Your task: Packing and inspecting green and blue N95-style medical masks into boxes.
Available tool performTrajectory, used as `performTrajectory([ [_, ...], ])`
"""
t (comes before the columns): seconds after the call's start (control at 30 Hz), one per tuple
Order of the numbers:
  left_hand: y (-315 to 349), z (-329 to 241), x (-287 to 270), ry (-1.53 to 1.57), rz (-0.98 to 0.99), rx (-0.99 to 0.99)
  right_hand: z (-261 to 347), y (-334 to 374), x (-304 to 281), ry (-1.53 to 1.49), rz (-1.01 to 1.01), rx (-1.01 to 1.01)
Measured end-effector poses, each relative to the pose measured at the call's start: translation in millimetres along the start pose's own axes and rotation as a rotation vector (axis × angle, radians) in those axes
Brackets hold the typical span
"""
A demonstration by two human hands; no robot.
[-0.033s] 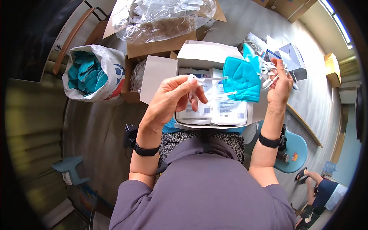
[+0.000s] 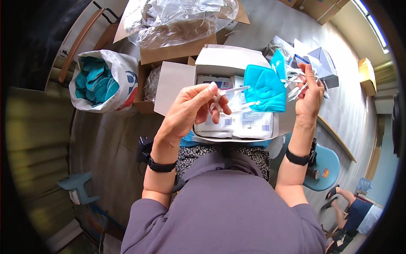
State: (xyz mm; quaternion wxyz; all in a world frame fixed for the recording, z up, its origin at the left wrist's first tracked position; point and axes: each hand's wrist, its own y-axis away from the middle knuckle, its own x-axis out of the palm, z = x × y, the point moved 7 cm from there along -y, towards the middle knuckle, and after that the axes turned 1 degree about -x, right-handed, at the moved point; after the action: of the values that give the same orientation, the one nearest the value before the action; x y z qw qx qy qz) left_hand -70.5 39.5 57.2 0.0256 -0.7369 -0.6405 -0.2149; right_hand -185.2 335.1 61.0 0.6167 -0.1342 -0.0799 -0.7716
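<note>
Teal folded mask (image 2: 265, 88), white straps stretched between hands.

Turquoise mask (image 2: 265, 89); white straps (image 2: 237, 91); white box (image 2: 177, 80); purple shirt (image 2: 224, 211); black wristbands (image 2: 160, 166).

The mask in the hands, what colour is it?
The mask is turquoise blue with white straps, seen clearly in the head view.

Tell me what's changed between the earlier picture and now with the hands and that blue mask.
Nothing visibly changed. The left hand pinches the white straps just as it did, the right hand holds the other strap ends, and the blue mask hangs between them over the open white box. The bag of blue masks lies in the same place on the person's left.
</note>
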Motion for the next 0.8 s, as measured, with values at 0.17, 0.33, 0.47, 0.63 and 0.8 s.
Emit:
performTrajectory([
  [0.17, -6.7, 2.2, 15.7, 0.005, 0.033, -0.046, 35.2, 34.9, 49.1, 0.09, 0.135, -0.195],
  [0.33, -8.0, -7.7, 39.3, -0.156, 0.114, -0.088, 30.0, 61.8, 101.9, 0.173, 0.566, -0.109],
  [0.47, -9.8, -9.4, 45.5, -0.137, 0.157, -0.038, -17.6, 93.6, 121.8, 0.092, 0.915, 0.346],
  [0.63, -10.2, -6.5, 41.0, -0.209, 0.136, -0.068, -11.9, 93.5, 102.8, 0.215, 0.964, 0.273],
  [0.8, -13.8, 2.1, 55.4, -0.347, 0.198, 0.026, -15.3, 88.2, 94.0, 0.1, 0.805, 0.267],
])
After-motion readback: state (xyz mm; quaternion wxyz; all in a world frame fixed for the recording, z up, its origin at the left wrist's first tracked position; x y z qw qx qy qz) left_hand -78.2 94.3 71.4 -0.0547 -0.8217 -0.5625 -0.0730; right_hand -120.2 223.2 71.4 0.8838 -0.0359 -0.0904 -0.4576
